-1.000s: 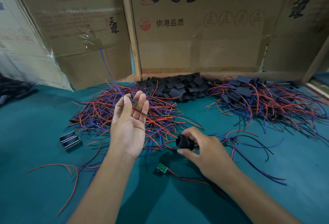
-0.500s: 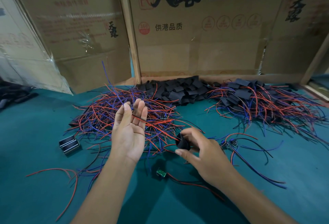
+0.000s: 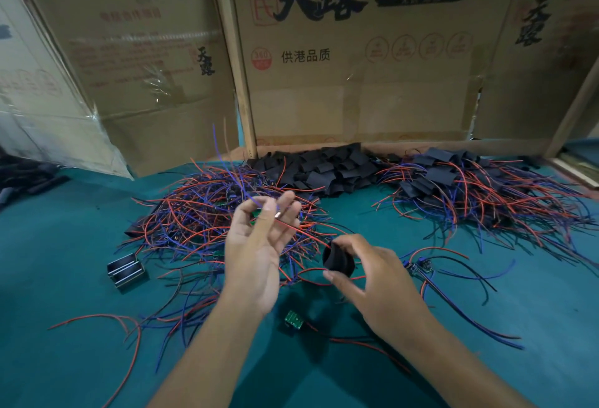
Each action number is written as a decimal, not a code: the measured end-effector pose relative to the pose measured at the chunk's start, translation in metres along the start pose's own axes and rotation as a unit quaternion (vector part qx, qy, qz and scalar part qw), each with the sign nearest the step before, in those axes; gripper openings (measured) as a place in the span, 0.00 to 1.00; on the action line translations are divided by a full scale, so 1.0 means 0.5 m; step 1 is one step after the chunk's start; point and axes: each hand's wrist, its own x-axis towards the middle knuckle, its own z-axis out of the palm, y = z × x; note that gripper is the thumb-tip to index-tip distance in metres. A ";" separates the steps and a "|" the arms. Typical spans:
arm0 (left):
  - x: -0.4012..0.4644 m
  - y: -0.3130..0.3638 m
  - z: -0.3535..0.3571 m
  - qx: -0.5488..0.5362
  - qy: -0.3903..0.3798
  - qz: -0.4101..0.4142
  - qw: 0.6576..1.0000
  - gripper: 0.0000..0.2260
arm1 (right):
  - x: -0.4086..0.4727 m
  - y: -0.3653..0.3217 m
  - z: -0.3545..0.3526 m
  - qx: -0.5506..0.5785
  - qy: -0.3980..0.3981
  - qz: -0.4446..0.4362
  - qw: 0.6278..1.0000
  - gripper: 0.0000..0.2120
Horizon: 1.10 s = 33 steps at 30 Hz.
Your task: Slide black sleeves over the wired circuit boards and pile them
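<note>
At the centre of the frame the right hand [image 3: 376, 281] pinched a black sleeve [image 3: 338, 260] with its mouth squeezed open, likely to admit the wires. Just left, the left hand [image 3: 259, 248] pinched a small green circuit board [image 3: 257, 214] at its fingertips, its red wire [image 3: 304, 234] reaching the sleeve. Sleeved boards [image 3: 486, 190] lay piled at the right.

Matt black sleeve [image 3: 337, 260], teal felt-like table [image 3: 534, 326], cardboard boxes [image 3: 356, 90] w/ glossy tape.

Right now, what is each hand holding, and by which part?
Left hand pinches a wired circuit board by the board end, at its fingertips. Right hand grips a black sleeve around its open end.
</note>
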 end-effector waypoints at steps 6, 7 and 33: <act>-0.041 -0.063 0.035 0.089 -0.085 -0.052 0.991 0.11 | 0.004 -0.003 -0.016 -0.095 0.053 -0.028 0.994 0.16; -0.045 -0.072 0.036 0.097 -0.089 -0.060 0.989 0.11 | 0.003 -0.004 -0.019 -0.082 0.049 -0.021 0.995 0.16; -0.029 -0.076 0.003 0.157 -0.094 -0.192 0.964 0.06 | 0.009 0.023 -0.035 -0.059 0.017 -0.043 0.997 0.16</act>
